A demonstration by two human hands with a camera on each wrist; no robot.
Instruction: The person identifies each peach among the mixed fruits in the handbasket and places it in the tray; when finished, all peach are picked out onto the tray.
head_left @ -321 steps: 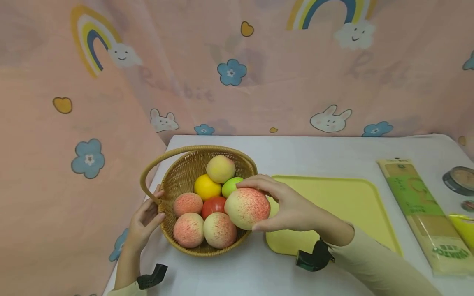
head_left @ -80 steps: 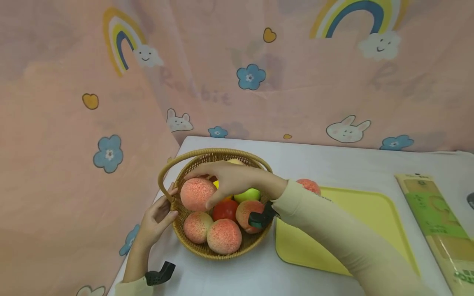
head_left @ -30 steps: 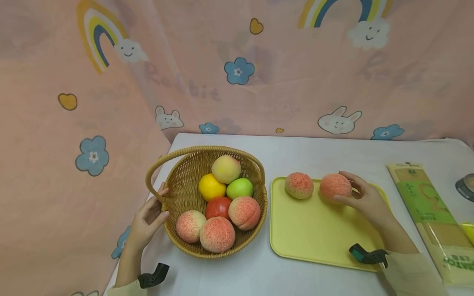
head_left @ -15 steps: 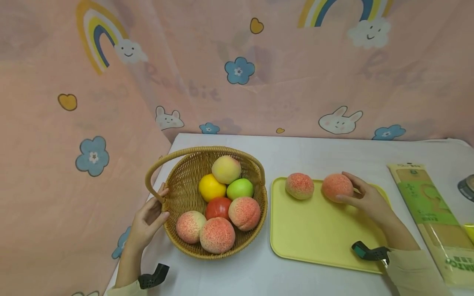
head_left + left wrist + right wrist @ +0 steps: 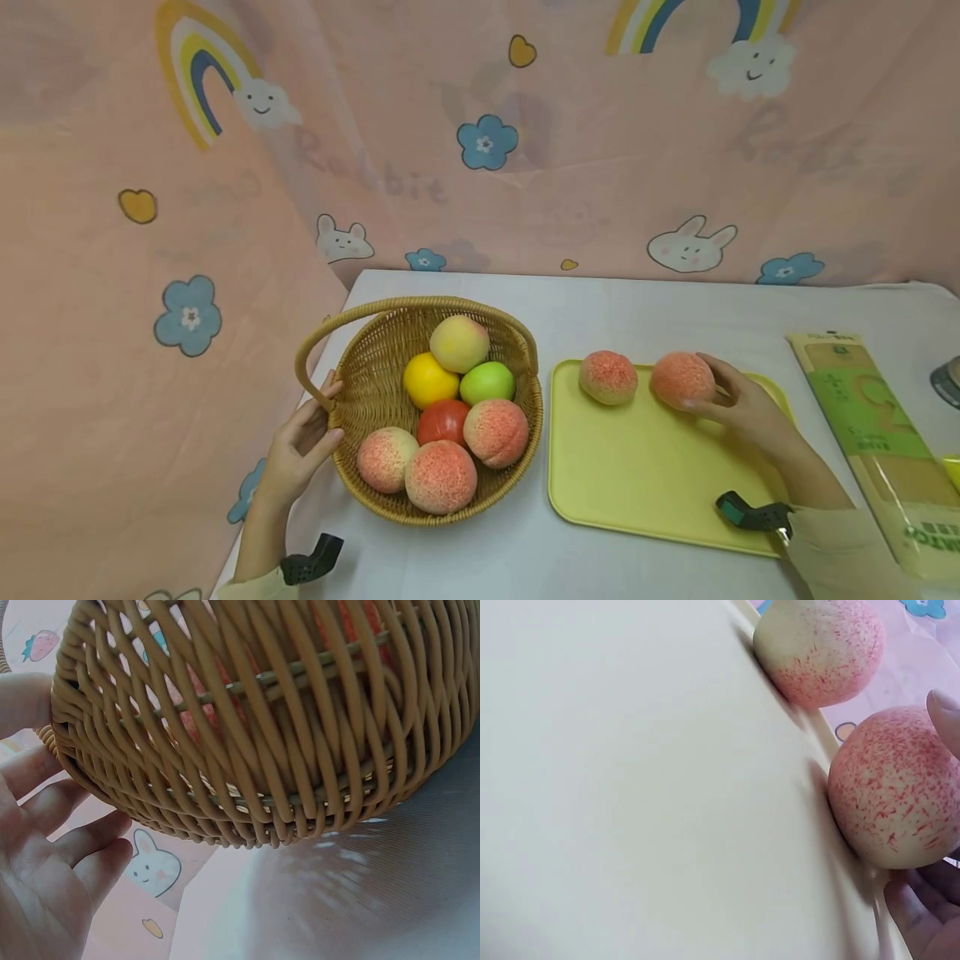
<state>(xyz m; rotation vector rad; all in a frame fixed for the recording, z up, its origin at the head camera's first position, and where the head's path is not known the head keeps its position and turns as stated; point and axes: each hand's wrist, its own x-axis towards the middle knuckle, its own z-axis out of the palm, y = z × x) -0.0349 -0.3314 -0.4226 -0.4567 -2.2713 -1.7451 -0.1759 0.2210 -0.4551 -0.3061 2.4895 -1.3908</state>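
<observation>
A wicker basket point(image 5: 367, 375) with an arched handle stands on the left of the table. My left hand point(image 5: 296, 446) grips its left rim by the handle's base, thumb and fingers on either side. Inside lie several peaches, one of them a red-speckled peach point(image 5: 440, 477), with a yellow fruit point(image 5: 431, 380), a green fruit point(image 5: 487, 382) and a red fruit point(image 5: 443, 422). My right hand point(image 5: 742, 408) holds a pinkish peach point(image 5: 682, 380) between thumb and fingers at the far edge of the yellow tray point(image 5: 645, 475). Left of it, apart, another peach point(image 5: 608, 377) rests on the tray.
Right of the tray lies a long green-and-tan packet point(image 5: 862, 408). A dark round container point(image 5: 948, 379) and a yellow item point(image 5: 952, 471) are cut off at the right edge. A patterned pink cloth point(image 5: 570, 167) hangs behind the white table.
From over the basket 2.7 s ago, my right hand has carried a peach right to the tray's far edge. In the last second hardly anything moves; my left hand stays on the basket.
</observation>
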